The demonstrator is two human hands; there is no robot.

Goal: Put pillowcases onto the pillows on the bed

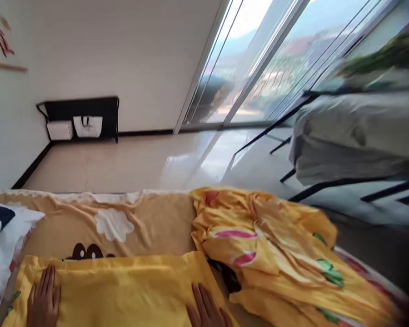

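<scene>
A flat yellow pillowcase (122,290) with a hemmed rim is spread across the bed in front of me. My left hand (43,299) lies flat near its left side, fingers stretched forward. Near the right side, my right hand (207,308) presses on the same cloth with its fingers spread; its lower part is cut off by the frame. Beneath is a tan bed sheet (167,218) with a cloud print and dark brown figures. To the right of the pillowcase, a crumpled yellow-orange duvet cover (266,254) with pink and green prints lies heaped.
A white pillow (7,245) with dark print sits at the bed's left end. Across the tiled floor (132,159), a low black rack (107,118) holds a white bag (87,126) and a white box (60,130). A black metal frame with grey cloth (354,136) stands right, by glass sliding doors (245,68).
</scene>
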